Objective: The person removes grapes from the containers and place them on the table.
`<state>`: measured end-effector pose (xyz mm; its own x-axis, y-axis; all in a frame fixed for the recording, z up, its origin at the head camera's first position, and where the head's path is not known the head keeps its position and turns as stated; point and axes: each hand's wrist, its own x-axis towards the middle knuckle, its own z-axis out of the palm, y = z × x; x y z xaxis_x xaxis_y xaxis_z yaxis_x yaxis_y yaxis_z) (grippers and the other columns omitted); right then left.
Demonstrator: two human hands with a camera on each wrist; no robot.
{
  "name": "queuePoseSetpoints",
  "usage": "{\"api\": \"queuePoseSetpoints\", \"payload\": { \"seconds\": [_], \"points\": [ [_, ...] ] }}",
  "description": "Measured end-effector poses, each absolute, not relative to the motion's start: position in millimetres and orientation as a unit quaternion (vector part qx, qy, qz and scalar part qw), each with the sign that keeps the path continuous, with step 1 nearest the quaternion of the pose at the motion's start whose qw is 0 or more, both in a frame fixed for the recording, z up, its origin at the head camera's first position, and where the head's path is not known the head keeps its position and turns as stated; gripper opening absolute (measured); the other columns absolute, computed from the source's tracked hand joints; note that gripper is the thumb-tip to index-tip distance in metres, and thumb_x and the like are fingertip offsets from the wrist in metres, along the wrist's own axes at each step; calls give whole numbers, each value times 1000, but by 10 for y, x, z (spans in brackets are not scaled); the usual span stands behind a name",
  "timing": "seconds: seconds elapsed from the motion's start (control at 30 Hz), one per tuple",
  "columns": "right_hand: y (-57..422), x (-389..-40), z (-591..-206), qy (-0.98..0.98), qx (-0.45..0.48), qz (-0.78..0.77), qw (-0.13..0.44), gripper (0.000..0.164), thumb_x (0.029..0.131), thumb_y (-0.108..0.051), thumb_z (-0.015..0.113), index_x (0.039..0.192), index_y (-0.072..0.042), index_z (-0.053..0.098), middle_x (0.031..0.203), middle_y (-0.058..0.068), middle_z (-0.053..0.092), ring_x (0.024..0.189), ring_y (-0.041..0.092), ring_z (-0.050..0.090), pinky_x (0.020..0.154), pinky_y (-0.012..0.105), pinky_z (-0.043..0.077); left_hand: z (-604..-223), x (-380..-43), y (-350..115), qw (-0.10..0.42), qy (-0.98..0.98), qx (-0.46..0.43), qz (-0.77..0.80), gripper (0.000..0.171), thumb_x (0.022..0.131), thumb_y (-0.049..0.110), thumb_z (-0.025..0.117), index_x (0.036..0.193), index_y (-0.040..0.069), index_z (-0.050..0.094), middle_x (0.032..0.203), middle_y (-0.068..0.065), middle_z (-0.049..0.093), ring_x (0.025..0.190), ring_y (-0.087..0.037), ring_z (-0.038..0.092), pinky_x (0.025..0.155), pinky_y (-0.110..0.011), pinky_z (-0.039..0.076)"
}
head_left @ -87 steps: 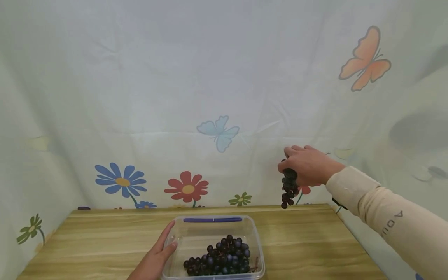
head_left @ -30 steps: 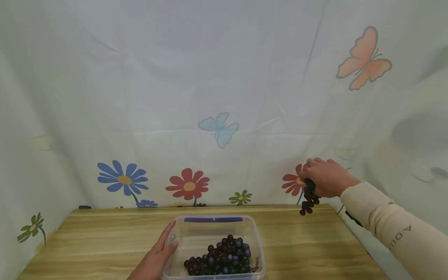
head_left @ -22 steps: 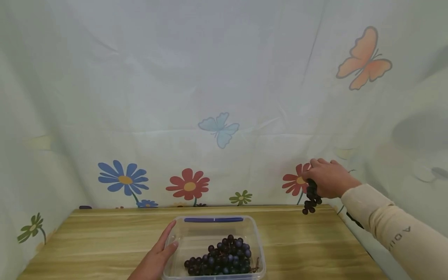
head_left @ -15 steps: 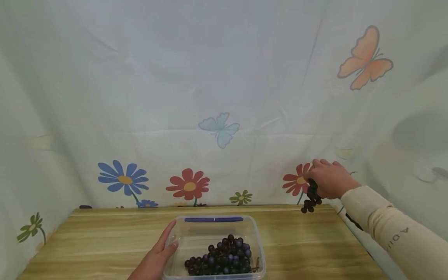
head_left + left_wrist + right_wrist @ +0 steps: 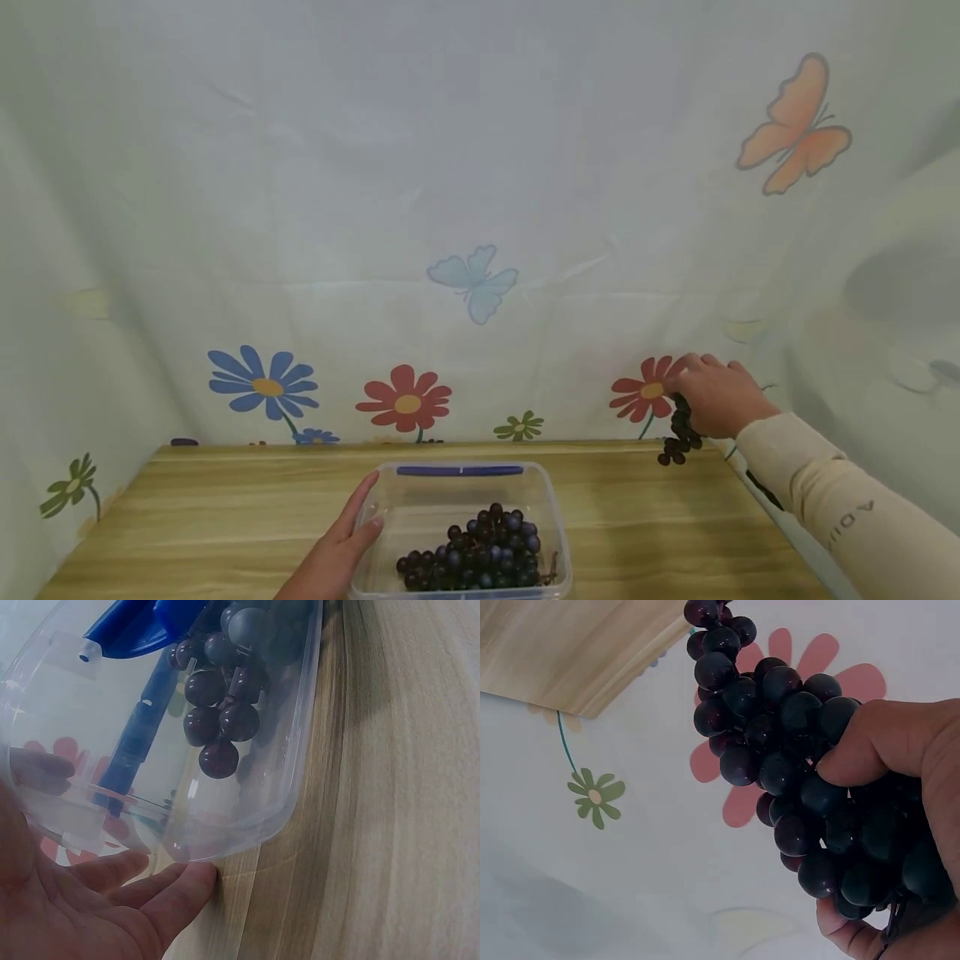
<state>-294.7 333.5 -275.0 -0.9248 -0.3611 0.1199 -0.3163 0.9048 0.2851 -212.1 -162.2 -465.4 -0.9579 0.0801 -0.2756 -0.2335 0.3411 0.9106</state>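
Observation:
My right hand grips a bunch of dark grapes, thumb and fingers curled around its upper part. In the right wrist view the round, glossy grapes hang out past the thumb, and the palm hides part of the bunch. The bunch hangs over the table's back right. A clear plastic container with blue clips stands at the front middle, lidless. My left hand holds its left wall, thumb at the rim and fingers against the outside. Another bunch of dark grapes lies inside.
The wood-grain table ends in front of a pale curtain printed with flowers and butterflies. A small dark object shows at the back left edge. A brown stem lies in the container's right corner.
My right hand has carried its grapes to the right and lower since the earliest frame, dipping slightly further in the last half second. The left hand and container stay put.

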Motion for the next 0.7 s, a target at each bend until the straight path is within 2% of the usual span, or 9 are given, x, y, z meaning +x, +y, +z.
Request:
{"api": "queuePoseSetpoints", "payload": {
  "seconds": [0.17,0.4,0.7],
  "points": [
    [3388,-2959,-2802,-973,171,-126,90,36,76,2,85,106,-16,80,105,15,68,94,36,64,82,66,56,-4628,-2123,-1614,131,813,-43,565,67,109,44,50,167,35,17,171,-27,20,155,-58,20,117,-80,23],
    [3418,-2988,-2876,-972,170,-134,93,30,75,-5,88,101,-18,79,101,16,67,90,35,62,79,66,56,-4631,-2120,-1621,129,819,-45,557,67,109,44,50,167,36,17,171,-26,22,155,-58,20,117,-80,23],
    [3485,-2987,-3029,-974,154,-137,91,34,77,-4,88,109,-15,79,102,17,67,96,38,63,83,67,56,-4589,-2100,-1603,142,808,-53,570,68,108,47,50,167,40,15,172,-24,19,155,-58,20,117,-80,23]
  ]
}}
